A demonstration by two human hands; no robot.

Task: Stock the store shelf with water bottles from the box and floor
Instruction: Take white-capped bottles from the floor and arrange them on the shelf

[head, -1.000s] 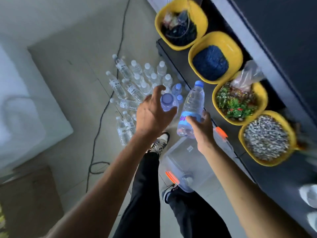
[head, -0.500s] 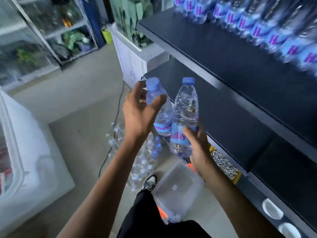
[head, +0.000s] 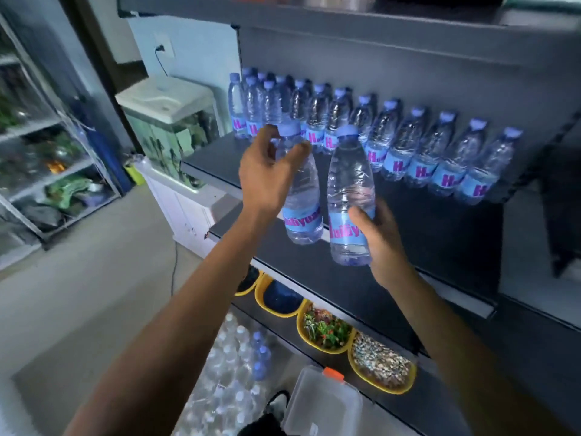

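Two water bottles are in the air at the middle of the view, not yet on the shelf [head: 440, 221]: the left hand [head: 267, 171] has its fingers and thumb curled round the neck and shoulder of the left bottle [head: 303, 199] just under the cap, and the right hand [head: 377, 237] wraps the labelled lower body of the right bottle [head: 350, 184], the two bottles just beside each other and tilted a little. From this pair, toward 12 to 2 o'clock, a row of bottles [head: 408, 146] already stands upright along the back of the shelf, caps up and labels forward, so a good part of the stocking looks done, while the dark front strip of the shelf toward 3 o'clock has nothing on it and seems the likely place for these two. A lot appears left: at 7 o'clock a crowd of bottles on the floor [head: 232, 372] waits below the arms, and the clear box [head: 323, 404] with an orange clip sits at 6 o'clock. That floor group is too blurred to count, and the arm covers part of it. The box is cut by the lower edge and its contents cannot be made out. At 11 o'clock extra caps hint at a second rank behind the row, though how deep it runs is unclear, and the row's far end at 3 o'clock passes behind a dark upright. Yellow bowls [head: 382, 366] on the lower shelf at 5 o'clock are partly hidden by the shelf above
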